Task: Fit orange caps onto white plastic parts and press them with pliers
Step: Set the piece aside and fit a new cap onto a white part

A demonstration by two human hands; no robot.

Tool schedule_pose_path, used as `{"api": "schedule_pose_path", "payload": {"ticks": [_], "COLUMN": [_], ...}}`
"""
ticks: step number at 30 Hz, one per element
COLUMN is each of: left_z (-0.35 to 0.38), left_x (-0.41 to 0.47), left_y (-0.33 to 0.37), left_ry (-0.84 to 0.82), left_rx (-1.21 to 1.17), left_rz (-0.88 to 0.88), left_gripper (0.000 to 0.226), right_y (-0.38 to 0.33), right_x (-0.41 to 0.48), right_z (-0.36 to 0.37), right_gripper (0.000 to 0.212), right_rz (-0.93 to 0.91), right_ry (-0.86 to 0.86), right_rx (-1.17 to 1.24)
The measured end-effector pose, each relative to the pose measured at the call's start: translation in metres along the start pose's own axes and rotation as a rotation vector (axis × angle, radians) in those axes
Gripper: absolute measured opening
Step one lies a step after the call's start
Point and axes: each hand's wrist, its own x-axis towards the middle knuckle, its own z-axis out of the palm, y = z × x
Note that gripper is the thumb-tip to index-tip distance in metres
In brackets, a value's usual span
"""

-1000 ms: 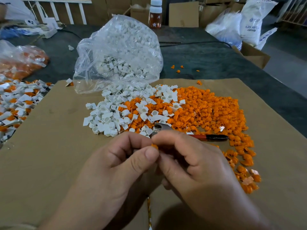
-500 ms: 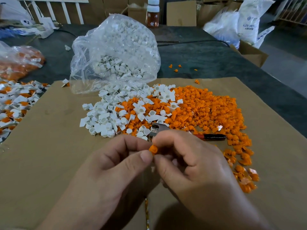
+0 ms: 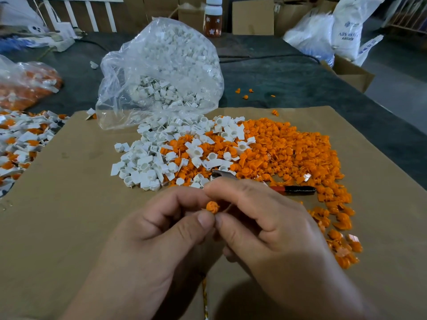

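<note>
Orange cap (image 3: 212, 207), small and round, is pinched between left hand (image 3: 161, 239) and right hand (image 3: 272, 232).

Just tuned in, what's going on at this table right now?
The left hand and right hand together pinch one orange cap at their fingertips, above the cardboard sheet. Any white part under it is hidden. The pliers lie unheld just beyond the hands, against the heap of white parts and loose caps.
</note>
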Motion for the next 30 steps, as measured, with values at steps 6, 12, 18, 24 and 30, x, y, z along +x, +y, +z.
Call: {"api": "schedule_pose_path", "payload": {"ticks": [6, 12, 18, 24, 30], "left_z": [0.003, 0.005, -0.022, -0.007, 0.012], "left_x": [0.0, 0.008, 0.019, 0.015, 0.011], "left_y": [0.003, 0.016, 0.01, 0.014, 0.027], "left_ry": [-0.026, 0.189, 0.345, 0.258, 0.264], "left_rx": [-0.143, -0.286, -0.322, -0.288, -0.284], "left_rz": [-0.072, -0.271, -0.289, -0.265, -0.244], "left_gripper": [0.043, 0.031, 0.038, 0.029, 0.036], "right_y": [-0.001, -0.001, 0.007, 0.012, 0.014], "right_x": [0.001, -0.001, 0.002, 0.003, 0.0], "right_z": [0.0, -0.001, -0.002, -0.005, -0.002], "right_gripper": [0.031, 0.016, 0.015, 0.023, 0.026], "right_rz": [0.005, 0.26, 0.322, 0.331, 0.3], "right_ry": [0.012, -0.005, -0.032, -0.059, -0.042], "right_rx": [0.032, 0.379, 0.64, 0.752, 0.618]}}
